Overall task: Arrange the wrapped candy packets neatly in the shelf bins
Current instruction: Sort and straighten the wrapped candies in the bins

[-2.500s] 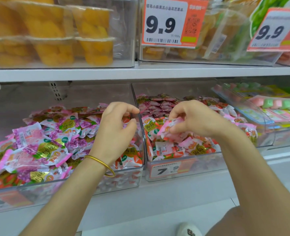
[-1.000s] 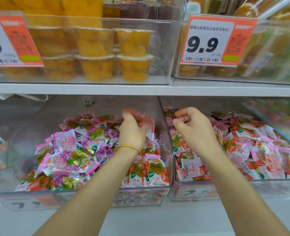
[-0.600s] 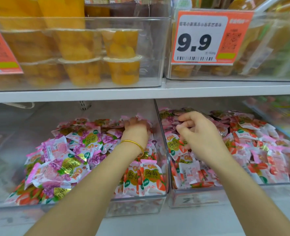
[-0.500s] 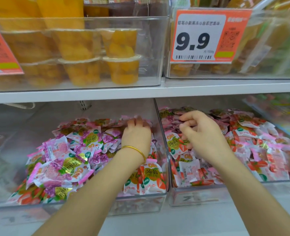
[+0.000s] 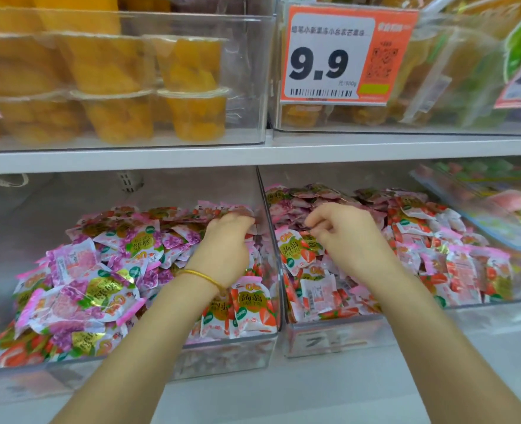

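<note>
On the lower shelf level, two clear bins stand side by side beneath a white shelf board point(image 5: 253, 154).

Left bin point(image 5: 222, 356): heaped with purple packets point(image 5: 100, 270) across most of its width. A few strawberry packets point(image 5: 455, 270) of the kind filling the neighbouring bin stand upright in its front right corner. The pile is loose, with packets lying at mixed angles.

Right bin point(image 5: 329, 338): filled with the strawberry packets. Darker pink ones lie flat toward the back.

Left hand point(image 5: 225, 246): palm down over the rear right part of the left bin, just beside the wall shared with the right bin. The fingers curl downward, tips touching the packets at the back of the pile. Whether they grip one cannot be told. A gold bracelet point(image 5: 201, 275) circles the wrist.

Right hand point(image 5: 348, 237): over the rear left part of the right bin, near the same wall. The fingers are curled and the thumb tip sits close to the index tip, just above a packet. Whether anything is pinched between them cannot be told.

The hands are near each other, with the bin walls between them.

Upper level: a clear bin of yellow jelly cups point(image 5: 192, 111) on the left. To its right hangs an orange price tag point(image 5: 345, 56) reading 9.9.

Far right, lower level: a third bin point(image 5: 498, 203), contents blurred, pastel colours.
</note>
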Tool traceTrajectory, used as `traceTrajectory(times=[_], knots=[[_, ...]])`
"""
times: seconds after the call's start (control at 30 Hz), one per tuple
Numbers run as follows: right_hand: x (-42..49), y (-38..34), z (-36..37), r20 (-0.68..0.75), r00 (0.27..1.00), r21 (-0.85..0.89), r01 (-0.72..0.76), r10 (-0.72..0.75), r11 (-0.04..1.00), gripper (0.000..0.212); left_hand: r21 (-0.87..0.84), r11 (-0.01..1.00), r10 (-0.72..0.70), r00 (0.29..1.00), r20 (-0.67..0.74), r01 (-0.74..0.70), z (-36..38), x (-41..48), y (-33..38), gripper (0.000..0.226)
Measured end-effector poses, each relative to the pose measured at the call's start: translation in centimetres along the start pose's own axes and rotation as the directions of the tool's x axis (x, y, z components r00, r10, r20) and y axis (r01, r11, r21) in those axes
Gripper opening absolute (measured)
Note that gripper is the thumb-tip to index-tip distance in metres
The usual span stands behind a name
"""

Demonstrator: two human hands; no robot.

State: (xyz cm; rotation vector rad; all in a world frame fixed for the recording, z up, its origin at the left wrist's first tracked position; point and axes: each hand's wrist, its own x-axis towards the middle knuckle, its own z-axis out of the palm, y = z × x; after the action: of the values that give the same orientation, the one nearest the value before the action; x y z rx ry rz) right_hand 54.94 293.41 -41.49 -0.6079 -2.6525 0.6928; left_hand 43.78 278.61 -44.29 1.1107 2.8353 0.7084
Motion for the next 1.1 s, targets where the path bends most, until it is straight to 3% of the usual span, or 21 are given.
traceTrajectory(times=[0.17, 0.43, 0.57, 0.7, 0.73, 0.8, 0.87, 1.0, 1.1], knots=[[0.3, -0.9, 2.0, 0.193, 0.981, -0.354, 0.096, -0.028, 0.930, 0.031, -0.327, 0.941, 0.002, 0.971, -0.239, -0.082, -0.7, -2.9, 2.6, 0.051], [0.6, -1.7, 3.2, 0.146, 0.988, -0.399, 0.012, 0.051, 0.917, 0.032, -0.405, 0.908, -0.031, 0.951, -0.309, -0.102, -0.7, -3.5, 3.7, 0.044], [0.8, -1.8, 3.5, 0.183, 0.982, -0.245, -0.006, 0.052, 0.969, 0.036, -0.413, 0.903, -0.020, 0.948, -0.318, -0.120, -0.8, -3.6, 4.2, 0.041], [0.3, -0.6, 0.2, 0.002, 1.000, 0.029, -0.026, 0.026, 0.999, 0.030, -0.372, 0.919, 0.008, 0.947, -0.320, -0.134, -0.6, -3.6, 4.3, 0.030], [0.0, -0.3, -1.0, -0.025, 0.999, 0.197, -0.039, 0.045, 0.980, 0.029, -0.360, 0.923, 0.012, 0.947, -0.321, -0.133, -0.5, -3.6, 4.3, 0.030], [-1.0, 0.2, -3.0, 0.003, 0.999, 0.544, -0.041, 0.047, 0.838, 0.033, -0.374, 0.917, 0.014, 0.950, -0.311, -0.136, -0.6, -3.6, 4.6, 0.038], [-1.7, 0.2, -3.5, 0.045, 0.999, 0.693, -0.015, -0.023, 0.721, 0.034, -0.459, 0.874, 0.023, 0.957, -0.290, -0.159, -0.6, -3.8, 5.1, 0.050], [-2.1, -0.3, -2.9, 0.089, 0.991, 0.713, 0.005, -0.098, 0.701, 0.034, -0.596, 0.784, -0.002, 0.959, -0.284, -0.175, -0.5, -4.0, 6.2, 0.047], [-1.5, 1.2, -3.5, -0.079, 0.993, 0.533, -0.031, 0.086, 0.846, 0.030, -0.643, 0.753, -0.074, 0.952, -0.296, -0.141, -0.4, -3.8, 6.2, 0.047]])
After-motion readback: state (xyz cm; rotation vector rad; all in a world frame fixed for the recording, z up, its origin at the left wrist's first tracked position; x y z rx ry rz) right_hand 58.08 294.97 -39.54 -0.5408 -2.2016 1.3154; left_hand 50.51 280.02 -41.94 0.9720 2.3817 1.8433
